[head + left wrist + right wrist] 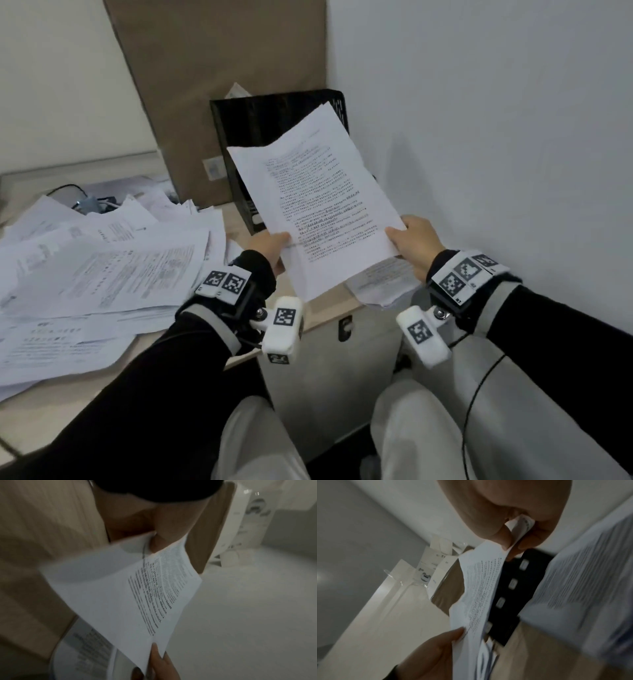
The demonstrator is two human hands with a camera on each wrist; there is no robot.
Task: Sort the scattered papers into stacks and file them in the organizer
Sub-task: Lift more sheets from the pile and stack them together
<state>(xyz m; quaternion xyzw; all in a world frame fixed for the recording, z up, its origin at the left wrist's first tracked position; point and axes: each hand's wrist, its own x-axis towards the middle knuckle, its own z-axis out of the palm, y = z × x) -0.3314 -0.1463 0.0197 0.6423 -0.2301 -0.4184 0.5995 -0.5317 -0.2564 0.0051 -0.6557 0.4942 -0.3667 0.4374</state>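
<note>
Hands pinch one printed sheet [315, 205]: left hand [270, 248] at its left edge, right hand [416, 245] at its right, before the black organizer [274, 116] in the bench's far right corner.

Organizer [239, 137] behind held sheets [318, 202] (scattered papers [102, 260] left).

Place: looking like an office corner.
Desk: pale wooden desk [236, 219] sitting against white walls.
Paperwork: loose printed papers [102, 260] spreading across it.
Storage: black file organizer [274, 116] standing beside a tall cardboard box [205, 85].
</note>
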